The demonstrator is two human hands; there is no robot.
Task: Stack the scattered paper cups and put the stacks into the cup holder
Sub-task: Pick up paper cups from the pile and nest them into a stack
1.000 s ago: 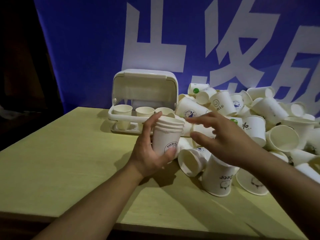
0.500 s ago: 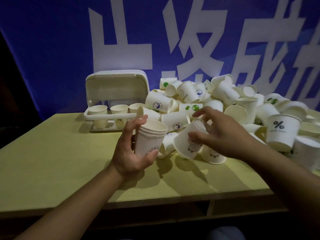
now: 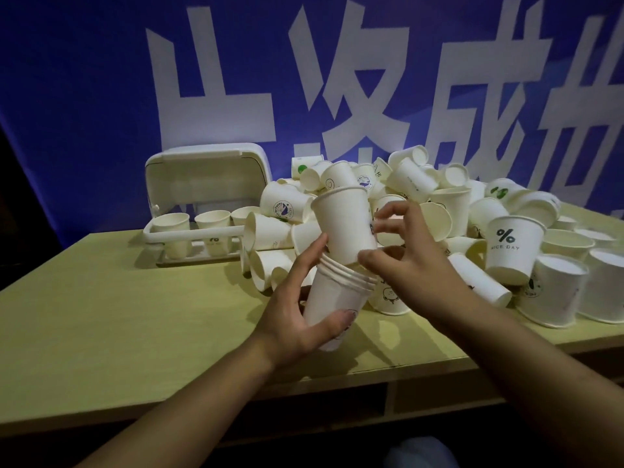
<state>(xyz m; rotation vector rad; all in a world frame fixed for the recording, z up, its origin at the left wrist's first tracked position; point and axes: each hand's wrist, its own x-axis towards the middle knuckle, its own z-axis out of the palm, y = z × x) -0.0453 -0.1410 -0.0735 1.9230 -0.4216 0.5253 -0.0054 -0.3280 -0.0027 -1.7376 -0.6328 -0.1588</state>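
Left hand (image 3: 297,319) is gripping the stack (image 3: 332,298), held above the counter (image 3: 135,315). Right hand (image 3: 405,255) is pinching a single cup (image 3: 344,224), seating it. Advice: keep the axes aligned, press straight down. Cup holder (image 3: 194,228) is sitting far left.

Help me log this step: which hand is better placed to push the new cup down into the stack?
The right hand. It already pinches the new cup, whose base sits in the stack. The left hand grips the stack, steadying it.
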